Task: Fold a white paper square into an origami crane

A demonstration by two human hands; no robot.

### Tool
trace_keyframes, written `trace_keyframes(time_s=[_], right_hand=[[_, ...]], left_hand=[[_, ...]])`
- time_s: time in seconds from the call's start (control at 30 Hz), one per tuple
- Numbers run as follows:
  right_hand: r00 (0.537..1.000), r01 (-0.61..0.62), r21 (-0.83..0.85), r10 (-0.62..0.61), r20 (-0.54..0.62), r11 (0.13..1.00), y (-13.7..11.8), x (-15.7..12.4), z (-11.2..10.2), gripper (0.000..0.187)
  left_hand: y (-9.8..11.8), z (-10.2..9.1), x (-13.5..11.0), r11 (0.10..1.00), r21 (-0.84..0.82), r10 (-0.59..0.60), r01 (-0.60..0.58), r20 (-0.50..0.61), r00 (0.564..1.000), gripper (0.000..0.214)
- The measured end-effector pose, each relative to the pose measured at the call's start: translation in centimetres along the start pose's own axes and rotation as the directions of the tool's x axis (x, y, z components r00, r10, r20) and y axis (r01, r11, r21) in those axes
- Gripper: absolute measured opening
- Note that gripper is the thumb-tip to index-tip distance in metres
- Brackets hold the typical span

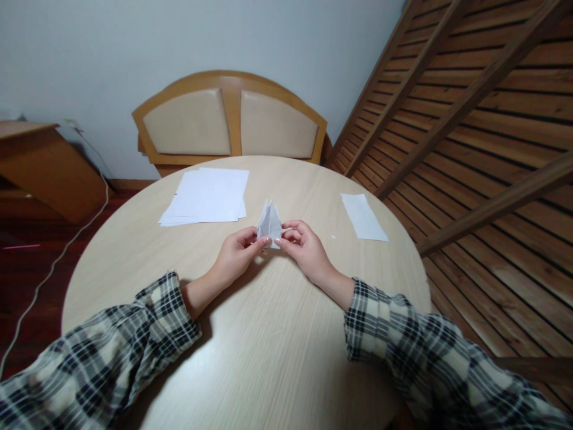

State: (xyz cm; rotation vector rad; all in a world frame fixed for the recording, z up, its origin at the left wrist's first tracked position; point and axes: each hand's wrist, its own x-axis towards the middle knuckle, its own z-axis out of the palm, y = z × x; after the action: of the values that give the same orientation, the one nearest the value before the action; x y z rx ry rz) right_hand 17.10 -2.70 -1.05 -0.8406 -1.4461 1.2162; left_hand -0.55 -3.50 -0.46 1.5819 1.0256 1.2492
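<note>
A small folded white paper shape (269,220) with pointed tips stands just above the round light-wood table (250,334), near its middle. My left hand (236,255) pinches its lower left edge with thumb and fingers. My right hand (303,246) pinches its lower right edge the same way. Both thumbs meet under the paper. Both forearms wear checked sleeves and rest on the table.
A stack of white sheets (206,196) lies on the table's far left. A single white paper strip (363,216) lies far right. A wooden chair (233,122) stands behind the table. A cable (54,263) runs along the floor at left.
</note>
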Motion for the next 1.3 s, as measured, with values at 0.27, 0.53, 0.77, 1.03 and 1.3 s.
trace_keyframes(time_s=[0.27,0.53,0.77,1.03,1.3], right_hand=[[0.996,0.025,-0.129,-0.035,-0.079,0.991,0.5,0.5,-0.4,0.03],[0.987,-0.158,0.089,0.157,0.023,0.983,-0.1,0.3,-0.3,0.015],[0.982,-0.187,0.13,0.189,-0.007,0.974,-0.4,0.2,-0.1,0.016],[0.979,-0.204,0.12,0.2,0.044,0.972,-0.5,0.2,-0.1,0.022],[0.984,-0.18,0.089,0.18,0.009,0.98,-1.1,0.1,0.1,0.029]], left_hand=[[0.4,0.0,-0.1,0.999,-0.04,-0.03,0.031,0.022,0.999,0.021],[-0.1,0.1,0.0,0.975,-0.178,-0.115,0.13,0.093,0.989,0.023],[-0.3,0.2,0.0,0.97,-0.162,-0.161,0.179,0.119,0.98,0.026],[-0.1,0.5,-0.1,0.971,-0.168,-0.147,0.168,0.129,0.981,0.028],[0.3,0.6,-0.6,0.978,-0.103,-0.157,0.182,0.209,0.965,0.027]])
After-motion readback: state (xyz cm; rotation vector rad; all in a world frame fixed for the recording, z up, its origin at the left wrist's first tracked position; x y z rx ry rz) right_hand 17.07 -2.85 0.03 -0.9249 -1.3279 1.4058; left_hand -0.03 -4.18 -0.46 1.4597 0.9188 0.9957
